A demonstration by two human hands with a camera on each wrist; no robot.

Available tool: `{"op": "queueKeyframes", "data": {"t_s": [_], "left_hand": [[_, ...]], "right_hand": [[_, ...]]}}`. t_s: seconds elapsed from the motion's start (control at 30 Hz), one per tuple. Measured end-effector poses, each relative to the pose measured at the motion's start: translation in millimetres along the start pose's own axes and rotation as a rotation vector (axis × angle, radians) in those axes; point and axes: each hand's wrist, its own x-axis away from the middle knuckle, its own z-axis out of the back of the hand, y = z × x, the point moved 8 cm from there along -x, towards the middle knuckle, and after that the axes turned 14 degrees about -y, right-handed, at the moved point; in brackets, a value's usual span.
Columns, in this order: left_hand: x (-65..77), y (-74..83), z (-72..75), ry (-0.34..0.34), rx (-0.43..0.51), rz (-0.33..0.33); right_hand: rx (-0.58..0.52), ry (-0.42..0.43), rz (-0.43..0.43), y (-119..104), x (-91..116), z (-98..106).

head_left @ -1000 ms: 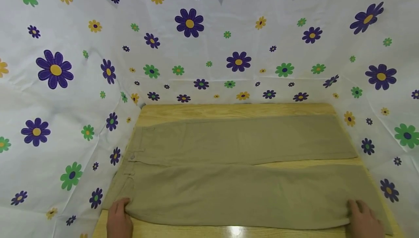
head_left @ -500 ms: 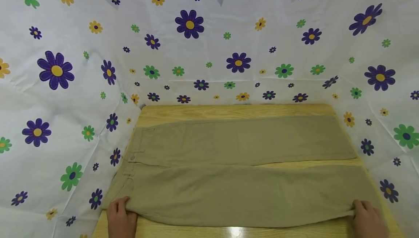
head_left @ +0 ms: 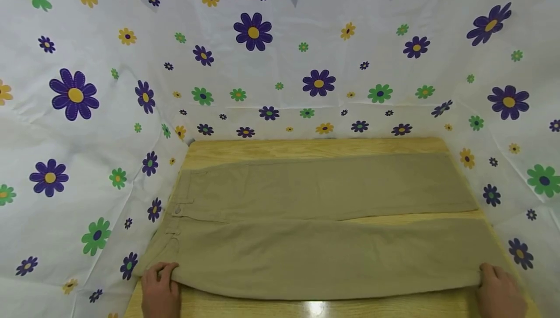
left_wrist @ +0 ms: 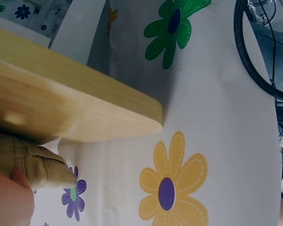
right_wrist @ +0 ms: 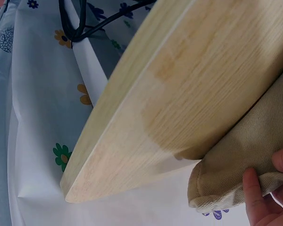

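A pair of khaki trousers lies spread across the wooden table, waistband to the left and both legs stretched to the right. At the near edge, just below the waistband, my left hand grips the cloth; the left wrist view shows part of this hand against the waistband fabric. My right hand pinches the near leg's edge close to the hem. In the right wrist view the fingers and thumb hold a fold of the cloth. Between the hands the near edge runs in a shallow curve.
The wooden table shows as a strip behind the trousers and another in front. White flower-patterned sheets hang around the back and both sides. Black cables appear below the table's edge in both wrist views, including a cable at upper left.
My right hand has slid right along the near leg's edge toward the hem, and the edge there has lifted and straightened. The left hand has barely moved, still gripping near the waistband.
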Motion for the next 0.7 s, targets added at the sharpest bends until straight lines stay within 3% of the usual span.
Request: {"op": "queueKeyframes", "data": {"t_s": [0.27,0.43,0.7], "left_hand": [[-2.1,2.3,12.9,0.092,-0.006,0.028],[-10.7,6.8,20.8,0.102,0.019,0.016],[-26.6,12.1,34.4,0.111,0.025,-0.030]], "right_hand": [[-0.030,0.131,0.048,2,5,9],[0.014,0.130,0.004,2,2,13],[-0.010,0.314,0.084,-10,-5,39]]}}
